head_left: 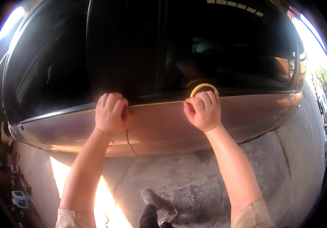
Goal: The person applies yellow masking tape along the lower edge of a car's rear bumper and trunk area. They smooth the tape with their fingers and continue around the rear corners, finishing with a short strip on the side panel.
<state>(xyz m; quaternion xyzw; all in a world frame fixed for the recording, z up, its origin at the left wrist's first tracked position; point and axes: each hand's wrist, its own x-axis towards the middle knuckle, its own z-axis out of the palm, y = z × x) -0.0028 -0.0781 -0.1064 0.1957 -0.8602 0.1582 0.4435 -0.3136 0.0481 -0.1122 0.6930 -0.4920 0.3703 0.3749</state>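
In front of me is the side of a pinkish-bronze car [155, 125] with dark windows. My right hand [204, 111] is closed round the lower edge of a yellow roll of tape [201, 86], held against the bottom of the window. A thin yellow strip of tape [155, 103] runs along the lower window edge from that hand to my left one. My left hand [112, 113] rests at the same edge with its fingers curled in; what they pinch, if anything, is hidden. Below it a thin dark strand [130, 142] hangs over the door.
Grey concrete floor [144, 174] lies under the car, with a bright sunlit patch [108, 201] at the left. My shoes [148, 197] stand near the lower middle. A pale blue stool-like object [20, 199] sits among clutter on the far left. More items line the right rim.
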